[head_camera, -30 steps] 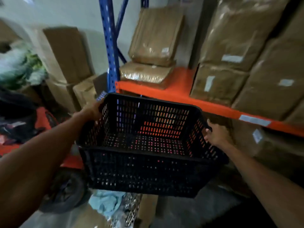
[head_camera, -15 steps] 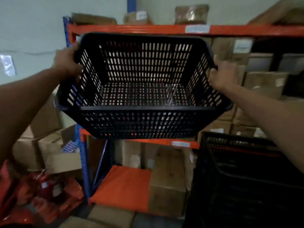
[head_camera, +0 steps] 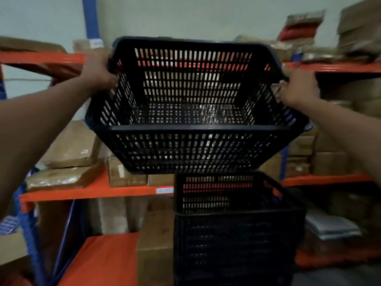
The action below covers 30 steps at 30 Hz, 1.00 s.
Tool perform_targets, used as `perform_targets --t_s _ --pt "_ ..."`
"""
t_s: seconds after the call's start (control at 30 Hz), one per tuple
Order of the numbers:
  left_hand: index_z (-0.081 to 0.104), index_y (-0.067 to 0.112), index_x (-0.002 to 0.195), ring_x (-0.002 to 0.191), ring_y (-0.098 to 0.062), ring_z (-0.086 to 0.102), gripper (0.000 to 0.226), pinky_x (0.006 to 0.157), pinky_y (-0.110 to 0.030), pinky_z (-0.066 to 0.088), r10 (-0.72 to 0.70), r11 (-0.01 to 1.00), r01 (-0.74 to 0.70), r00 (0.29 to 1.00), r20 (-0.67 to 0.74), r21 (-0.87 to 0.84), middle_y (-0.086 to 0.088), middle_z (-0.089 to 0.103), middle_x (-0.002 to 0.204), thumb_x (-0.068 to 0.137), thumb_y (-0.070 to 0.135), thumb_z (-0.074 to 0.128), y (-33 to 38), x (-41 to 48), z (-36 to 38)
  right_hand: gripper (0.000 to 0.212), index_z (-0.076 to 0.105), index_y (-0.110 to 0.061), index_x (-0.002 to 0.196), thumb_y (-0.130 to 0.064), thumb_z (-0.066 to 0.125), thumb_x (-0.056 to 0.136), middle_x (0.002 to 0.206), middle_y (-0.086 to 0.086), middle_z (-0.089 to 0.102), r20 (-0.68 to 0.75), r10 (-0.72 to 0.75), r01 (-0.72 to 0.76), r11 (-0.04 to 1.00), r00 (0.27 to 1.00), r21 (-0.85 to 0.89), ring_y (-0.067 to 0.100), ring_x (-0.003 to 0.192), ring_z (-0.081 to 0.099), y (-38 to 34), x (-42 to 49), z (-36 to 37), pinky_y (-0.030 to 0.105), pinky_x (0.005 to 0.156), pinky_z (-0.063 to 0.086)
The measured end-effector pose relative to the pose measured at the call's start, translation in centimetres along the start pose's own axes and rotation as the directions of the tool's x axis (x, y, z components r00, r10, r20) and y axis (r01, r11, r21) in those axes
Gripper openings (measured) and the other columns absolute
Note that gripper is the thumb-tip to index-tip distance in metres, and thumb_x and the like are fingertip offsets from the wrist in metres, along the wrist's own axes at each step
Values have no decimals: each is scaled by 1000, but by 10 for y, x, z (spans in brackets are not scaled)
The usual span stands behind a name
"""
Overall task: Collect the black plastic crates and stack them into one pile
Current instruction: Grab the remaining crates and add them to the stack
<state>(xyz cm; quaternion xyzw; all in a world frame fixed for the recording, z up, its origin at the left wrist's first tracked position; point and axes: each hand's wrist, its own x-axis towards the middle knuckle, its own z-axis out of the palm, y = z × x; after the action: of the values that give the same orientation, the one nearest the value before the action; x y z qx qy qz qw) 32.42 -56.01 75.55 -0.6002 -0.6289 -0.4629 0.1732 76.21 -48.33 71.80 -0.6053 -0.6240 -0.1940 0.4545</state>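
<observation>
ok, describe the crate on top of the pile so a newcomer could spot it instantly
Start at the orange-and-blue shelving rack stacked with cardboard boxes. In front of it, lower right, stands a pile of black crates. The top crate is the open one resting there, below the airborne crate gripped by both hands.

Single head-worn view, facing forward at orange-and-blue steel shelving [head_camera: 99,190]; close behind slotted black plastic crate [head_camera: 195,149] held at arm's length.
</observation>
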Motion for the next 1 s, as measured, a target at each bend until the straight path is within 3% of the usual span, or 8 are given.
perform_targets --t_s 0.07,0.23,0.3,0.37,0.53,0.67,0.8,1.0 --pt "62 5 112 94 -32 65 50 87 -39 51 4 1000 -4 999 38 -1 -31 66 102 62 12 62 15 3 25 43 51 -10 139 -18 48 97 125 37 54 28 37 -37 999 999 -11 52 119 50 29 1 2 52 100 44" --pt "57 22 129 104 -31 61 67 91 -36 48 -96 993 83 980 177 81 -14 64 109 65 10 75 38 11 84 46 58 -14 135 -24 60 91 125 29 61 146 113 -113 994 983 -9 42 119 57 96 25 14 44 103 47" --pt "56 23 128 99 -36 64 71 88 -46 54 -116 992 98 958 262 81 -15 65 115 62 8 79 39 18 103 50 59 -15 135 -23 68 86 126 27 61 204 122 -120 993 971 -23 40 119 58 112 37 17 43 104 47" --pt "58 20 124 88 -38 66 60 75 -48 57 -136 991 121 923 360 63 -20 65 112 71 -2 75 46 19 121 53 59 -13 133 -23 73 83 128 25 61 287 117 -99 992 951 -75 39 120 57 123 48 19 43 104 47" --pt "44 9 139 36 -12 62 59 34 -26 51 -245 969 180 804 542 172 -19 62 89 85 -8 60 69 18 155 45 65 -9 126 -23 70 83 131 18 61 406 102 -28 982 908 -185 36 121 57 152 68 38 37 104 47" --pt "39 9 144 61 -22 57 67 44 -26 50 -277 955 161 786 552 250 -20 62 105 84 -6 63 77 18 171 38 65 -5 124 -17 64 88 126 23 62 436 66 20 982 898 -190 38 114 60 167 87 59 39 98 49" --pt "42 2 141 65 -20 52 56 37 -20 49 -298 947 168 776 555 273 -11 59 87 88 -9 56 87 22 172 42 63 -1 126 -16 66 87 127 22 62 500 48 40 986 865 -164 38 114 60 174 113 74 39 99 49" --pt "44 3 139 72 -21 57 50 45 -17 52 -293 950 166 766 573 264 -27 56 131 90 -7 53 84 35 178 50 58 1 130 -18 68 85 134 22 57 539 25 34 994 842 -99 39 119 57 182 138 104 43 102 48"
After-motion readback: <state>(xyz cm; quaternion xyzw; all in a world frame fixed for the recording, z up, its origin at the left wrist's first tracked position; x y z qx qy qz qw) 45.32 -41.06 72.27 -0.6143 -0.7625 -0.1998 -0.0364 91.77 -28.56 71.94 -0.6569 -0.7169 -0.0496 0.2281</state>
